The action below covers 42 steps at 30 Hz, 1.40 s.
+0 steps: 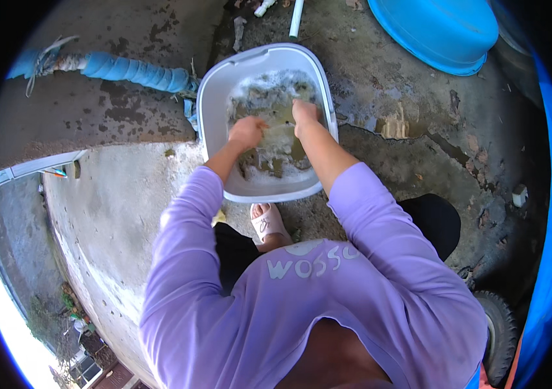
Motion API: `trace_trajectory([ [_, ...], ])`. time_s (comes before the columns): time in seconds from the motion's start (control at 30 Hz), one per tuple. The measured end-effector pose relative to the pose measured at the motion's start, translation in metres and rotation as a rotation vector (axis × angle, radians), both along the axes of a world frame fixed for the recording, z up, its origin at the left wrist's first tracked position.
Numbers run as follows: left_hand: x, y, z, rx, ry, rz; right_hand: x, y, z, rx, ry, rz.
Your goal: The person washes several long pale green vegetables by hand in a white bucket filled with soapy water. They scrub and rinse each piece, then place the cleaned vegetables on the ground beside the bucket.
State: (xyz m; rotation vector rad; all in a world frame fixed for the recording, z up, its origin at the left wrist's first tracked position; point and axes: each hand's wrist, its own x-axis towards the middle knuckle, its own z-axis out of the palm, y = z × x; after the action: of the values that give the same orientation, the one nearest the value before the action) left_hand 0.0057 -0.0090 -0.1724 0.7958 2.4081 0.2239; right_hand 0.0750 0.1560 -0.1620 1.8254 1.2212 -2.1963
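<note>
A pale grey plastic basin (214, 160) stands on the ground before me, holding murky greenish-brown water (283, 116). White suds (268, 82) float along its far side, middle and near side. My left hand (248, 131) is inside the basin on the left, low over the water, with its fingers pointing right. Further right, my right hand (306, 114) dips at the water near the right wall, its fingers mostly hidden. Whether either hand grips anything under the surface cannot be made out.
An upturned blue plastic tub (443, 29) lies at the upper right. A pipe wrapped in blue material (132, 73) reaches the basin's left side. A white plastic pipe (296, 19) lies beyond. Wet, cracked concrete (383, 160) surrounds the basin; a tyre (499, 330) is at lower right.
</note>
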Motion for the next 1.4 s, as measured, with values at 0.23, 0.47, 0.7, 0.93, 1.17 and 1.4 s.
trace_trajectory([
  [0.23,-0.024,0.006,0.045,0.071,0.084,0.252,0.0,0.029,0.036,0.116,0.199,0.243],
  [0.47,-0.051,0.011,0.092,0.124,0.33,0.252,0.004,0.024,0.027,0.283,0.302,0.194],
  [0.7,-0.042,0.007,0.088,0.077,0.303,0.257,0.003,0.032,0.066,0.268,0.29,0.244],
  [0.93,-0.036,0.016,0.1,-0.047,0.329,0.022,0.01,0.028,0.069,0.37,0.296,0.262],
  [1.17,-0.041,0.017,0.13,-0.081,0.474,-0.184,0.004,0.029,0.059,0.34,0.427,0.208],
  [1.4,-0.042,0.02,0.142,-0.019,0.587,-0.255,0.009,0.032,0.072,0.252,0.398,0.308],
])
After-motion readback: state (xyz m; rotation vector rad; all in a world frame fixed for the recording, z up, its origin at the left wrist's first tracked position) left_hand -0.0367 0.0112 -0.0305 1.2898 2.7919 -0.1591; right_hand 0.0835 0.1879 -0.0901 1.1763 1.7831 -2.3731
